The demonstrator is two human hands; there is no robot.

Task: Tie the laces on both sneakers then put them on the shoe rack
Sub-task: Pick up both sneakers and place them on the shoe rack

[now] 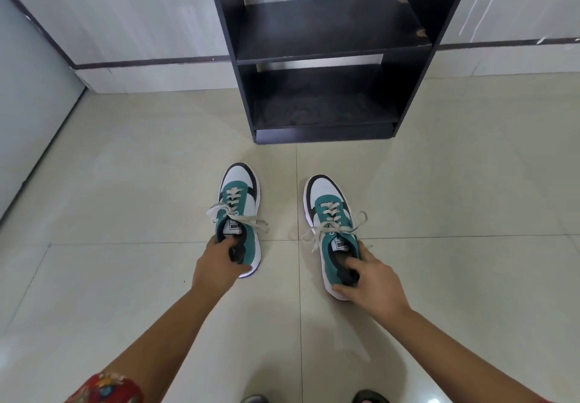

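Note:
Two teal, white and black sneakers stand on the tiled floor, toes pointing at the rack. My left hand (219, 261) grips the heel collar of the left sneaker (240, 189), fingers inside the opening. My right hand (372, 283) holds the heel of the right sneaker (326, 197) the same way. Each shoe's cream laces are tied in a bow, with loops and ends splayed to both sides. The dark shoe rack (326, 134) stands straight ahead against the wall, its two visible shelves bare.
The floor is pale glossy tile (125, 182). A white wall with a dark stripe (150, 62) runs behind the rack, and a grey panel (28, 113) stands at the left. Two shoe tips (370, 398) show at the bottom edge.

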